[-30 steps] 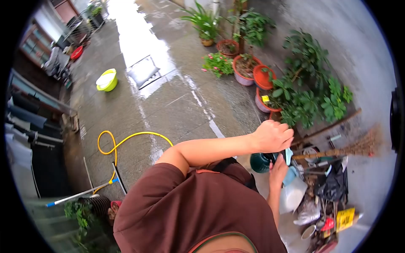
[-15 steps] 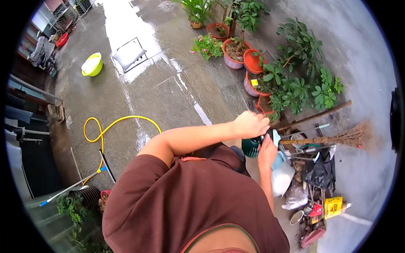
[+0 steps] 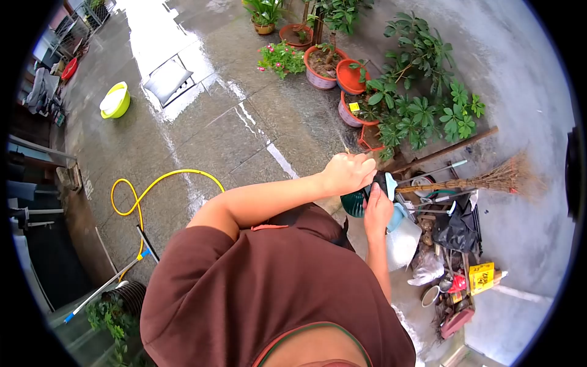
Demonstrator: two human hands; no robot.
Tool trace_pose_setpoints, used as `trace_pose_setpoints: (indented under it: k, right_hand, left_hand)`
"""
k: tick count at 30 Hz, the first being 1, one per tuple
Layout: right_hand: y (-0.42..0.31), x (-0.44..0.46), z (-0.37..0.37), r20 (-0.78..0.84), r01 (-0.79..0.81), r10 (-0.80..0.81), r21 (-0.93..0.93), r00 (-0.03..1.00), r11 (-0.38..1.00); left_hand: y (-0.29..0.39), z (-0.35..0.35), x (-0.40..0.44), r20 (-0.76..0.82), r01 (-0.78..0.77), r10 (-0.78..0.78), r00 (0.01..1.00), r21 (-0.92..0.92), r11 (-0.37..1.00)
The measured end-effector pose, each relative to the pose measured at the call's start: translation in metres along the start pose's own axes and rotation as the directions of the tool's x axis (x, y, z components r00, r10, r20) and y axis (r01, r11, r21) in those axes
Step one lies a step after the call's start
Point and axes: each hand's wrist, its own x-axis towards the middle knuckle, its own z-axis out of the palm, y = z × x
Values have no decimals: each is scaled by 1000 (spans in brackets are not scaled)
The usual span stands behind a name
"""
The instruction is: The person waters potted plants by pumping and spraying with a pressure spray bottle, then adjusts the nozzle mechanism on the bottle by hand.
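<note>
My left hand is closed in a fist at the black upper part of a dark green ribbed container; what its fingers grip is hidden. Just below and to the right, my right hand wraps round a black part of that container, with the thumb pointing up. A light blue piece sticks out right beside the right hand. Under that hand are another light blue object and a whitish translucent container.
Potted plants line the wall at upper right. A straw broom lies right of my hands, above a pile with a black bag. On the left are a yellow hose, a squeegee, a yellow-green basin and a framed panel.
The view has shifted, so the basin, pots and broom appear farther left and higher. Both hands stay closed at the dark green container, also farther left in view.
</note>
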Motion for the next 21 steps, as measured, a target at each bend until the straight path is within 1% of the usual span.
trace_pose_setpoints:
  k: [3, 4, 7, 8, 11, 12, 15, 17, 18, 19, 20, 21]
  right_hand:
    - [11, -2, 19, 1, -8, 8, 12, 1000, 1000]
    - [16, -3, 25, -5, -23, 23, -8, 1000, 1000]
    - [23, 2, 46, -31, -52, 51, -52, 998, 997]
    - [29, 0, 52, -38, -39, 37, -61, 999, 997]
    - [18, 1, 49, 37, -75, 77, -35, 996, 997]
    - [9, 1, 48, 31, -67, 69, -40, 997, 997]
    - [-26, 4, 44, 18, -16, 17, -58, 1000, 998]
    - [-43, 6, 44, 21, 31, -29, -87, 999, 996]
    - [-40, 10, 50, -19, 96, -99, -141, 995, 985]
    - [-40, 13, 55, 6, 55, -55, -86, 998, 995]
    - [-43, 20, 61, 30, 17, -16, -30, 999, 999]
    - [-44, 28, 67, 52, -18, 16, 27, 999, 999]
  left_hand:
    - [-16, 1, 3, 119, -86, 89, 989, -27, 996]
    - [-16, -6, 10, 142, -108, 107, 984, -1, 994]
    - [-20, -35, 45, -124, -77, 80, 989, 29, 997]
    - [-22, -49, 53, -133, -45, 52, 990, 51, 998]
    - [-27, -58, 45, -186, 22, -19, 982, 12, 1000]
    - [-30, -51, 31, -129, 42, -43, 991, -13, 999]
    - [-33, -34, -18, -67, 64, -66, 996, -36, 997]
    - [-49, -31, -24, -19, 55, -54, 998, 31, 998]
    - [-54, -35, -21, 12, 46, -46, 999, 53, 998]
    - [-57, -38, -19, 43, 43, -46, 998, 71, 997]
    - [-64, -41, -13, 176, 76, -85, 981, 53, 996]
    - [-69, -44, -5, 137, 79, -81, 987, 19, 997]
